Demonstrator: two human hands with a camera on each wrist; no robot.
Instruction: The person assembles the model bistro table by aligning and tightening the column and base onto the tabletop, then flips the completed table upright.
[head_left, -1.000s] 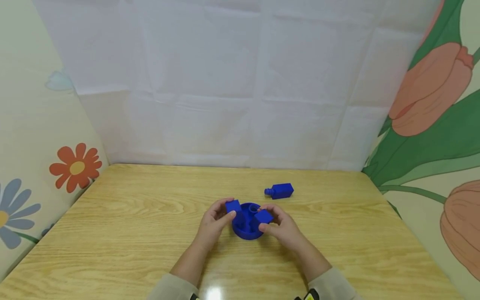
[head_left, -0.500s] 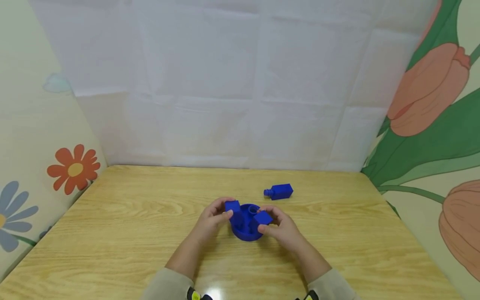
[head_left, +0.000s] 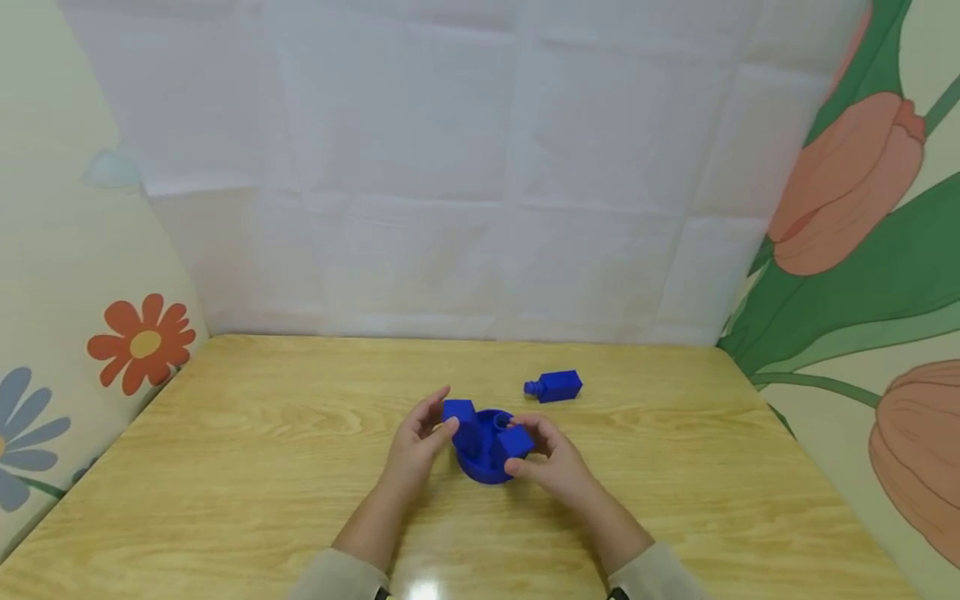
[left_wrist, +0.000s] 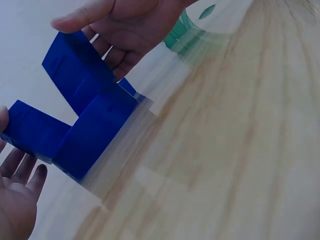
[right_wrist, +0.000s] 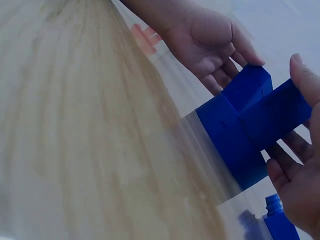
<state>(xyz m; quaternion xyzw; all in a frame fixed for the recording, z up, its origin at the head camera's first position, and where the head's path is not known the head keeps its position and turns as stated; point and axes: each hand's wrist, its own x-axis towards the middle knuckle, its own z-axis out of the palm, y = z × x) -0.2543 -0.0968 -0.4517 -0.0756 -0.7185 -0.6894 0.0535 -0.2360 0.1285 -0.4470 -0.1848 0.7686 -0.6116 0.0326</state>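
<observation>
A round blue dish-like base [head_left: 474,473] stands on the table with a ring socket [head_left: 501,421] inside. Two square-sided blue blocks rise from it, leaning outward. My left hand [head_left: 411,440] holds the left block [head_left: 460,412], thumb at its near edge, index finger stretched out past it. On the other side, my right hand [head_left: 558,467] grips the right block [head_left: 516,442] between thumb and fingers. Both wrist views show thumbs at the blocks' upper ends and fingers on their outer sides. The blocks' lower ends are hidden inside the base.
A loose blue square piece [head_left: 560,386] with a threaded neck lies behind the base, to the right. The wooden table [head_left: 262,467] ends at a white sheet [head_left: 420,250] behind. Flower-patterned walls stand at both sides.
The left index finger has straightened and lifted off the left block. Base, blocks and hands have shifted slightly left in view, partly with the camera. The right hand keeps its grip.
</observation>
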